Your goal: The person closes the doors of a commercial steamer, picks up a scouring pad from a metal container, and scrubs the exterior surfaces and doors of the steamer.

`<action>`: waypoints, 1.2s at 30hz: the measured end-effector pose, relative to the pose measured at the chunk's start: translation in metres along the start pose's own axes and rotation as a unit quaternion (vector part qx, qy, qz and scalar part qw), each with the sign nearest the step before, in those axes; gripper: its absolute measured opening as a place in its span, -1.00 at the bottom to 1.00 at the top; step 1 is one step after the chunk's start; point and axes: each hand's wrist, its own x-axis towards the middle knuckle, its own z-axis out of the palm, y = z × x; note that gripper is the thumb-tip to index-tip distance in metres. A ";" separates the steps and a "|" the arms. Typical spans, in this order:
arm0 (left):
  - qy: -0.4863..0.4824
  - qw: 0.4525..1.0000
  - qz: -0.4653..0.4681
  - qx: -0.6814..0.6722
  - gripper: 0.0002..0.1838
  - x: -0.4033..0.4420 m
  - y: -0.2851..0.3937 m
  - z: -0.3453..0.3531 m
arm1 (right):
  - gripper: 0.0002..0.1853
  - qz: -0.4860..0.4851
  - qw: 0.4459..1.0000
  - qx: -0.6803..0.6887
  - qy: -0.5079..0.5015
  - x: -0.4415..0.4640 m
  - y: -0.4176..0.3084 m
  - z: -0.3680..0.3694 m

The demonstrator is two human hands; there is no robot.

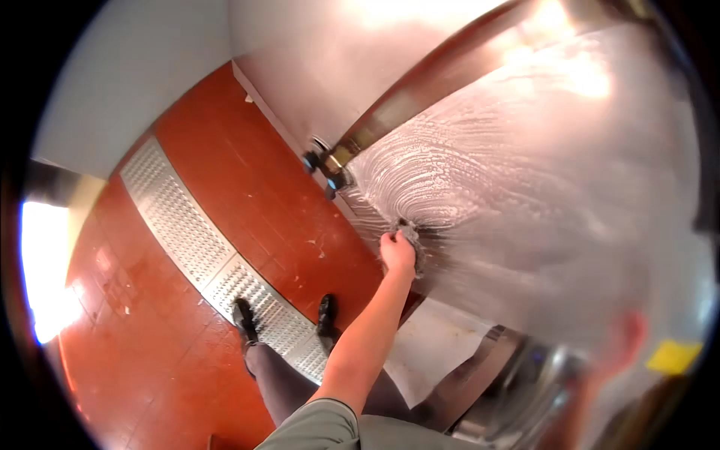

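My left hand (397, 251) is closed around a grey scouring pad (417, 255), which looks like steel wool. It presses the pad to a large metal panel (525, 195). Curved streaks of whitish suds (420, 169) spread over the panel around the pad. At the lower right, a blurred reddish shape looks like my right hand (628, 337), close to the panel. Its fingers are smeared, so whether it holds anything is hidden.
A wheel-like fitting (328, 166) sits at the panel's corner. The red floor (225, 180) has a perforated metal drain strip (187, 217) under my shoes. Below the panel lies a whitish sheet (435, 341). Blurred metal items (517, 397) and something yellow (673, 357) are at right.
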 end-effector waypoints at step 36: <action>-0.410 0.811 0.131 0.397 -0.66 -0.124 0.232 -0.154 | -0.64 0.651 0.342 0.608 0.299 -0.196 -0.155 0.170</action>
